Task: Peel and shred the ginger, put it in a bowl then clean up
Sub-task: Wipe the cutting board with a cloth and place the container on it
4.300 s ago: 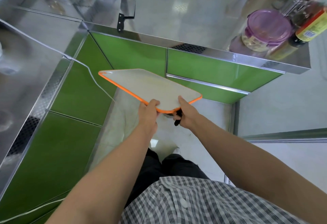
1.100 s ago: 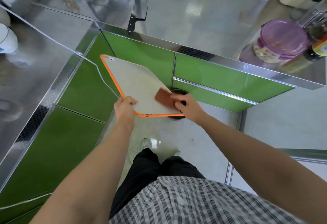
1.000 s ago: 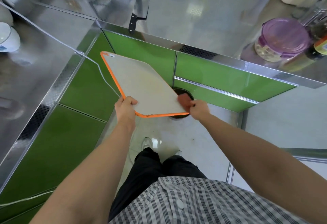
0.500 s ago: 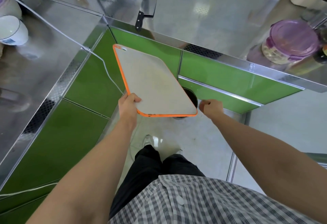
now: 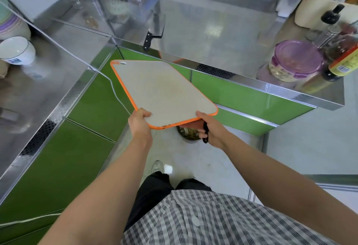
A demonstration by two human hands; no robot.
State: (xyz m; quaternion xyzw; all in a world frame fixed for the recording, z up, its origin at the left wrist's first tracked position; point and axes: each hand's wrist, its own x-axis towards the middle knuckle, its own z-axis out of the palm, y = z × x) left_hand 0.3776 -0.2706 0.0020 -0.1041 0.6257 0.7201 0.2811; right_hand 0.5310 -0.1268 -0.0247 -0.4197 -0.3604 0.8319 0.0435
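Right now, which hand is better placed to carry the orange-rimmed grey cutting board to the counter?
Left, likely. The left hand grips only the orange-rimmed grey cutting board; the right hand also holds a reddish-brown pad with a black loop beneath it.

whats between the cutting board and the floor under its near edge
A small round container of scraps stands on the floor, partly hidden by the cutting board and right hand, in the head view.

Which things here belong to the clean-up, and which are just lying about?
In the job: cutting board, held by left hand and right hand; scrap pot on the floor below; knife on the counter.
Lying about: purple-lidded container; sauce bottle.
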